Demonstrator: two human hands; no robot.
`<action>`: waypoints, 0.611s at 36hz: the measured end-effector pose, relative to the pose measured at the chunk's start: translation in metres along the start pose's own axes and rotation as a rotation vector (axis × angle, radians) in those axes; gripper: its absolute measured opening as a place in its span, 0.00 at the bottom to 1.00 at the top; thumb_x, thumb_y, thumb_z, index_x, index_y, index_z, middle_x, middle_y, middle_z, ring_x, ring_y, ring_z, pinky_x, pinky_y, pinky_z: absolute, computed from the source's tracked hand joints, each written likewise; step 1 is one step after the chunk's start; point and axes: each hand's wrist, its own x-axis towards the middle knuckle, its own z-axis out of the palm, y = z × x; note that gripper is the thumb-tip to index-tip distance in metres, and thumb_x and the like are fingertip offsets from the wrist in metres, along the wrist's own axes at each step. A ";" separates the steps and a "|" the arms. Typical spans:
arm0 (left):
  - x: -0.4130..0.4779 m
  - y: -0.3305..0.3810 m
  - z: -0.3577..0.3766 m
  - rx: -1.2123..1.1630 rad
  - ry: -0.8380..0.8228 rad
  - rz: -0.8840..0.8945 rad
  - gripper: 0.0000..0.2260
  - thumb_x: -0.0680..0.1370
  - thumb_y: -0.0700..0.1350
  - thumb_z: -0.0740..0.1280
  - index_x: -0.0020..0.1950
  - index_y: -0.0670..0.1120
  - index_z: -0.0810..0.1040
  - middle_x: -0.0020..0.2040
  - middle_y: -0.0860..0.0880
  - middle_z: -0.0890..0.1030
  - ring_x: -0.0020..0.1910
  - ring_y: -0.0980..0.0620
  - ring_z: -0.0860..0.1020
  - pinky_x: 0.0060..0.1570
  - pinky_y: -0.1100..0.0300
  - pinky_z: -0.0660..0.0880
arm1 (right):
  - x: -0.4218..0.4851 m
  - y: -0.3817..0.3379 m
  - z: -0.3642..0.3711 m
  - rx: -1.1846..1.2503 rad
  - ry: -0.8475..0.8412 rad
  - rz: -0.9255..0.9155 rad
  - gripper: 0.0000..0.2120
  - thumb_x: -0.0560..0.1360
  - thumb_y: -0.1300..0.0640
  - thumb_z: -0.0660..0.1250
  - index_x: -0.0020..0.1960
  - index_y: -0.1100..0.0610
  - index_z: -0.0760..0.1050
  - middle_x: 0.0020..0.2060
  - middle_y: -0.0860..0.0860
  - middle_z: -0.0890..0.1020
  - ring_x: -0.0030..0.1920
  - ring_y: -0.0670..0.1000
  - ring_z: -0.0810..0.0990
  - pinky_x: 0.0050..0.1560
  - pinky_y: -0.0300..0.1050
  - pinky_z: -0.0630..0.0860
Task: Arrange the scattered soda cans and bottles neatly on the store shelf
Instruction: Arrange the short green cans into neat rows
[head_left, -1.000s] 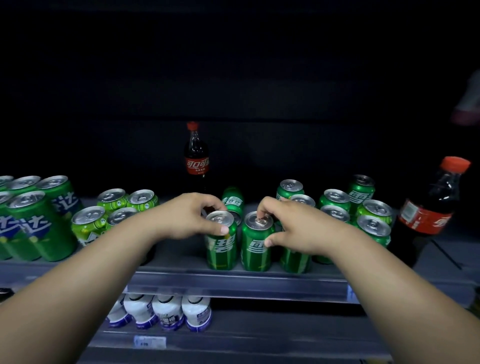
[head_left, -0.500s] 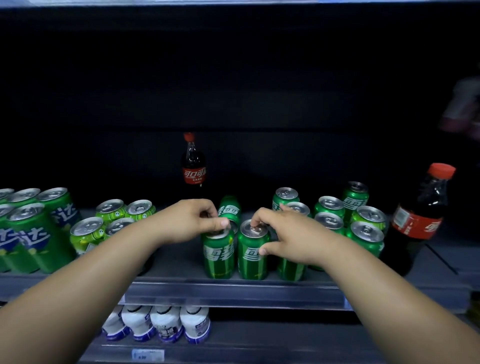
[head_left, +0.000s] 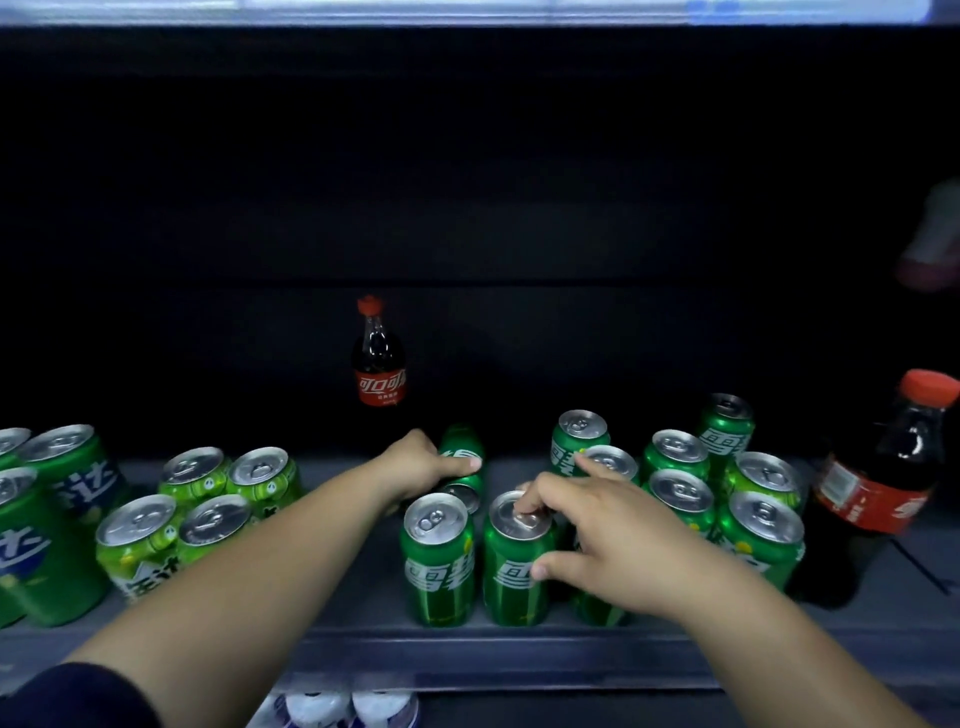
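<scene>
A dark back panel (head_left: 467, 182) fills the view from nine to three o'clock, unlit and featureless. At twelve o'clock a bright strip of light (head_left: 467, 8) runs along the upper shelf's edge. At six o'clock the grey shelf lip (head_left: 519, 660) spans the frame.

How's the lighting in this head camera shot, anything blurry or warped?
Head view: dim overall, the shelf back nearly black, with a bright strip along the top edge; glare on the can tops, such as the front can. Wide-angle bending leans the cola bottle at right inward; a pale shape at far right is too blurred to identify.
</scene>
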 end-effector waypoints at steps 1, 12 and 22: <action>0.001 0.000 0.001 0.011 0.010 0.011 0.16 0.69 0.52 0.78 0.39 0.45 0.74 0.26 0.55 0.77 0.24 0.60 0.74 0.24 0.67 0.67 | 0.000 -0.001 -0.001 -0.004 -0.001 0.002 0.21 0.72 0.38 0.71 0.59 0.41 0.68 0.60 0.38 0.79 0.64 0.39 0.73 0.78 0.39 0.44; 0.002 0.003 -0.017 0.124 -0.017 0.213 0.27 0.62 0.39 0.81 0.57 0.46 0.73 0.46 0.46 0.80 0.38 0.52 0.78 0.39 0.56 0.77 | -0.003 0.000 0.001 -0.038 0.015 -0.011 0.21 0.72 0.34 0.68 0.60 0.40 0.67 0.61 0.37 0.78 0.66 0.40 0.72 0.77 0.37 0.41; -0.003 0.015 -0.032 0.151 -0.002 0.437 0.34 0.59 0.40 0.84 0.61 0.51 0.73 0.54 0.48 0.78 0.45 0.56 0.77 0.39 0.68 0.73 | -0.003 0.004 -0.018 0.420 -0.011 0.045 0.24 0.66 0.40 0.77 0.59 0.35 0.74 0.69 0.29 0.69 0.69 0.31 0.64 0.75 0.40 0.58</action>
